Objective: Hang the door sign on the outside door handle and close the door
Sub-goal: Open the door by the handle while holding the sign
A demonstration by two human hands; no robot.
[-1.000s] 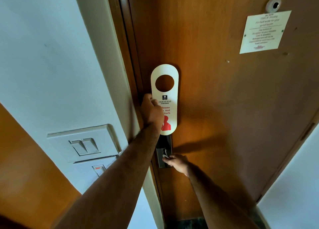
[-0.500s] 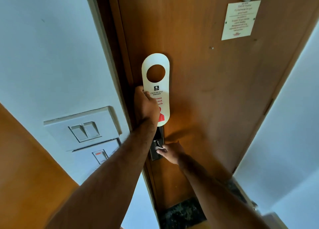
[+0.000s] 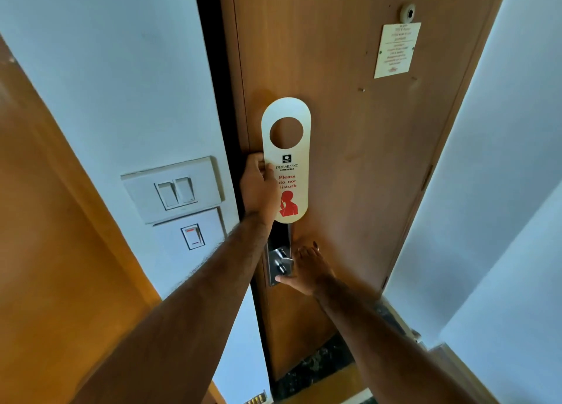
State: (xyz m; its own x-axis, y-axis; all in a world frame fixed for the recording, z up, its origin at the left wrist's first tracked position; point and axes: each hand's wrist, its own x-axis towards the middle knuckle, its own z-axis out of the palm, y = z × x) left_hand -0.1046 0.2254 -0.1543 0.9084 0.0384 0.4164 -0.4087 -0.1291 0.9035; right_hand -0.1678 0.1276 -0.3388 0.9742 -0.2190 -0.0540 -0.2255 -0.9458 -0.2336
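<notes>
My left hand (image 3: 258, 187) grips a white "Please do not disturb" door sign (image 3: 287, 160) by its left edge and holds it upright against the brown wooden door (image 3: 349, 160), its round hole at the top. Just below the sign, my right hand (image 3: 307, 271) is wrapped around the metal door handle (image 3: 281, 263) on its steel lock plate. A dark gap (image 3: 217, 99) runs between the door's left edge and the frame, so the door stands slightly ajar. The sign hangs on nothing.
A white switch panel (image 3: 173, 189) and a card-slot plate (image 3: 191, 236) sit on the wall left of the frame. A notice card (image 3: 397, 50) and a peephole (image 3: 407, 12) are high on the door. A white wall (image 3: 501, 190) flanks the right, an orange wooden panel (image 3: 45, 251) the left.
The door has swung toward me, showing a dark gap along its left edge. My right hand has stayed on the handle and my left hand has kept the sign raised.
</notes>
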